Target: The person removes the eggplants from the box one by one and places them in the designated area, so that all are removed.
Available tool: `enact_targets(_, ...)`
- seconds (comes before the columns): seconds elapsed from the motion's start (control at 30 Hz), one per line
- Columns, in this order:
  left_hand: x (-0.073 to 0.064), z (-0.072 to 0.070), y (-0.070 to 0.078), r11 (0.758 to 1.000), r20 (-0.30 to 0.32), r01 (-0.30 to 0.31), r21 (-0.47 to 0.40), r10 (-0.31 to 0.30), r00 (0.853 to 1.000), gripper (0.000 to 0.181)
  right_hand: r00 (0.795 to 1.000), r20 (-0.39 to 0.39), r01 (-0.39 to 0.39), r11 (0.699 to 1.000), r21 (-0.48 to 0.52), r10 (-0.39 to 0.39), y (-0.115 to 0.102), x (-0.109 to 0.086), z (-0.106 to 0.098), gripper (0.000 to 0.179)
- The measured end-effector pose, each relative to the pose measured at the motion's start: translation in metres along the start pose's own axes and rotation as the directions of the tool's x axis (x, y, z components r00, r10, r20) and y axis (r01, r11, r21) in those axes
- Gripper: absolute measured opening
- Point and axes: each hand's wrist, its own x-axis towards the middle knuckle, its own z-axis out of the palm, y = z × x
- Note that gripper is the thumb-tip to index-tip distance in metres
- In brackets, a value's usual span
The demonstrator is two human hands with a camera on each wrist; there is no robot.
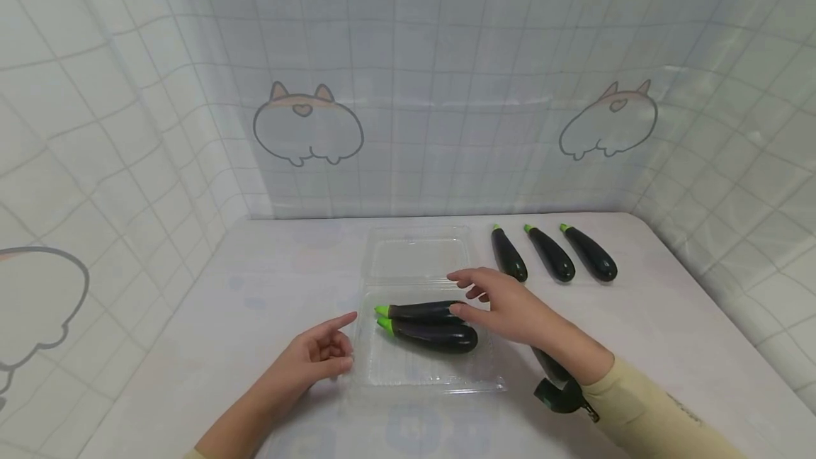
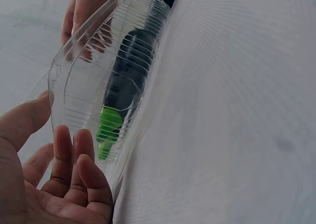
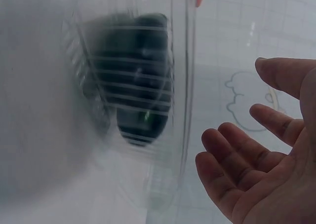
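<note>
A clear plastic clamshell box (image 1: 408,374) lies with its lid (image 1: 417,255) folded back. Two dark eggplants with green stems, a rear one (image 1: 421,312) and a front one (image 1: 440,338), lie side by side in its base, stems to the left. My left hand (image 1: 319,354) is at the left side of the box, fingers loosely bent; in the left wrist view its thumb (image 2: 29,118) is right at the rim. Over the box's right side is my right hand (image 1: 500,303), its fingers (image 3: 237,155) spread and nothing in them. It overlaps the rear eggplant's end in the head view.
Three more eggplants lie in a row at the back right: a left one (image 1: 508,255), a middle one (image 1: 551,253) and a right one (image 1: 591,253). A dark device (image 1: 561,397) hangs at my right wrist. Grid-patterned sheeting (image 1: 446,55) walls the table's back and sides.
</note>
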Motion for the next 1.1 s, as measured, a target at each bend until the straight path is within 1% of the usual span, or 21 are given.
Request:
enact_targets(0.23,0.0,0.0,0.0,1.0,0.003,-0.005,0.003,0.005,1.0,0.069,0.999,0.039,0.009,0.999,0.036,-0.011,-0.004,0.003,0.01,0.052)
enact_targets(0.37,0.0,0.0,-0.001,1.0,0.009,-0.022,0.003,0.022,1.0,0.07,0.997,0.068,0.021,0.998,0.063,-0.026,-0.005,0.004,0.016,0.051)
enact_targets(0.47,0.001,-0.001,-0.002,0.999,0.011,-0.037,0.005,0.037,0.999,0.07,0.995,0.089,0.041,0.997,0.065,-0.047,-0.006,0.006,0.021,0.049)
enact_targets(0.57,0.001,-0.001,-0.003,0.999,0.011,-0.045,0.005,0.045,0.999,0.07,0.992,0.107,0.061,0.997,0.054,-0.066,-0.006,0.008,0.029,0.048)
enact_targets(0.73,0.001,-0.001,-0.004,0.999,0.009,-0.04,0.004,0.04,0.999,0.07,0.986,0.14,0.09,0.995,0.037,-0.095,-0.006,0.011,0.04,0.045)
enact_targets(0.97,0.001,-0.001,-0.003,0.999,0.012,-0.048,0.003,0.048,0.999,0.07,0.979,0.185,0.088,0.996,-0.03,-0.081,-0.013,0.013,0.045,0.04)
enact_targets(1.1,0.001,-0.001,-0.003,0.999,0.007,-0.041,0.007,0.041,0.999,0.07,0.974,0.213,0.09,0.994,-0.062,-0.075,-0.013,0.014,0.048,0.037)
